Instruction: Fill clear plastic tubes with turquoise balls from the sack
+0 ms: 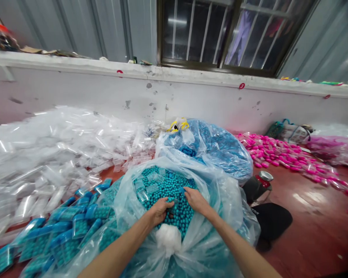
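Observation:
A clear plastic bag [127, 193] stands open before me, full of small teal beads [178, 178]. Several small clear plastic containers [152, 188] lie on the beads at the left. Over the middle of the beads, my left hand [159, 211] is closed around a small container of teal beads [170, 199], mostly covered by the fingers. To its right, my right hand [195, 200] pinches a small blue cap [182, 189] between thumb and fingers. The two hands are a short way apart. A white fluffy wad [168, 237] sits at the bag's near edge.
Filled, blue-capped containers [66, 239] are heaped at the left, beyond them many clear containers [60, 143]. Behind stands a bag of blue pieces [220, 143]. A silver-lidded jar [265, 177] and a black object [272, 220] are at the right; pink pieces [290, 156] lie farther back.

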`<state>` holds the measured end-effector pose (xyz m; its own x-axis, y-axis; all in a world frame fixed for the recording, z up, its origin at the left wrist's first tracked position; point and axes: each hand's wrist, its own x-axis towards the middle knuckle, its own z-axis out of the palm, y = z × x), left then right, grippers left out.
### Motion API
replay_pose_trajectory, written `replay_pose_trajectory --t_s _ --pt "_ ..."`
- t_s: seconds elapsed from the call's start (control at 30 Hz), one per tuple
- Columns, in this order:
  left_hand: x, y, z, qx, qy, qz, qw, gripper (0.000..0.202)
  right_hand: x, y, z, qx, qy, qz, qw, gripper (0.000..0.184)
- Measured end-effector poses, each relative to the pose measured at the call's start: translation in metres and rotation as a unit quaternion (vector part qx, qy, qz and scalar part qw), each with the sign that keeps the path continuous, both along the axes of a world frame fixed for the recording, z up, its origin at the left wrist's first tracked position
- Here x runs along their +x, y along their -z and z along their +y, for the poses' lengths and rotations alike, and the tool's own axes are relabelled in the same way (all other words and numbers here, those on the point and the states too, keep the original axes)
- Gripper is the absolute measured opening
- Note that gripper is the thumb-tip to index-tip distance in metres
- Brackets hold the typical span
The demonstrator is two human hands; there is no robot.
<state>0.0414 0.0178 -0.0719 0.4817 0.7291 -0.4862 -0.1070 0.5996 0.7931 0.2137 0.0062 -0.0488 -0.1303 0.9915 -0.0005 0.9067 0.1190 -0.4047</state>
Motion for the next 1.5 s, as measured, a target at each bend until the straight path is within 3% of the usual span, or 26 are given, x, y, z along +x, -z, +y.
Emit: replay_pose_trajectory --t_s 0.07,0.17,0.27,0.4,0.57,0.67,0.83,0.93,1.0,1.17,1.27,1.37,1.43,1.5 --pt "-0.002 -0.002 -0.001 0.006 -0.006 -0.008 1.000 0.024 -0.005 0.000 -0.002 -0.047 0.002 0.105 0.993 0.031" --pt "-0.003 -0.004 -0.004 0.022 -0.014 -0.004 1.000 0.029 -0.014 0.001 -0.007 -0.121 0.030 0.284 0.951 0.025" --pt "-0.004 -0.006 -0.006 0.040 -0.026 0.001 0.999 0.031 -0.019 0.002 -0.010 -0.135 0.030 0.351 0.926 0.016" --pt "-0.007 -0.009 -0.008 0.075 -0.060 0.010 0.995 0.034 -0.023 -0.001 -0.014 -0.095 0.014 0.365 0.926 0.010" --pt "-0.007 -0.015 -0.012 0.121 -0.107 0.035 0.986 0.033 -0.036 -0.009 -0.023 -0.027 0.057 0.358 0.932 0.021" --pt "-0.003 -0.022 -0.019 0.142 -0.104 0.064 0.982 0.034 -0.044 -0.011 -0.027 0.012 0.070 0.347 0.935 0.027" --pt "-0.004 -0.035 -0.030 0.136 -0.065 0.061 0.987 0.062 -0.042 -0.013 -0.028 -0.013 0.036 0.361 0.932 0.031" --pt "-0.007 -0.035 -0.032 0.141 -0.052 0.034 0.988 0.073 -0.036 -0.013 -0.028 -0.053 0.004 0.374 0.926 0.030" --pt "-0.008 -0.032 -0.032 0.163 -0.052 0.042 0.984 0.064 -0.033 -0.014 -0.030 -0.053 -0.022 0.371 0.927 0.027" --pt "-0.006 -0.028 -0.034 0.208 -0.082 0.079 0.972 0.039 -0.035 -0.021 -0.035 0.036 -0.080 0.323 0.942 0.024" --pt "-0.009 -0.039 -0.034 0.201 -0.076 0.069 0.974 0.040 -0.035 -0.024 -0.034 0.000 -0.059 0.383 0.922 0.023" --pt "-0.015 -0.050 -0.031 0.194 -0.022 0.073 0.978 0.044 -0.036 -0.023 -0.028 -0.087 0.009 0.491 0.867 0.032" --pt "-0.018 -0.052 -0.029 0.204 0.002 0.083 0.976 0.044 -0.038 -0.021 -0.024 -0.106 0.054 0.535 0.836 0.042" --pt "-0.021 -0.052 -0.027 0.220 0.002 0.093 0.971 0.041 -0.040 -0.020 -0.022 -0.093 0.083 0.538 0.834 0.049"
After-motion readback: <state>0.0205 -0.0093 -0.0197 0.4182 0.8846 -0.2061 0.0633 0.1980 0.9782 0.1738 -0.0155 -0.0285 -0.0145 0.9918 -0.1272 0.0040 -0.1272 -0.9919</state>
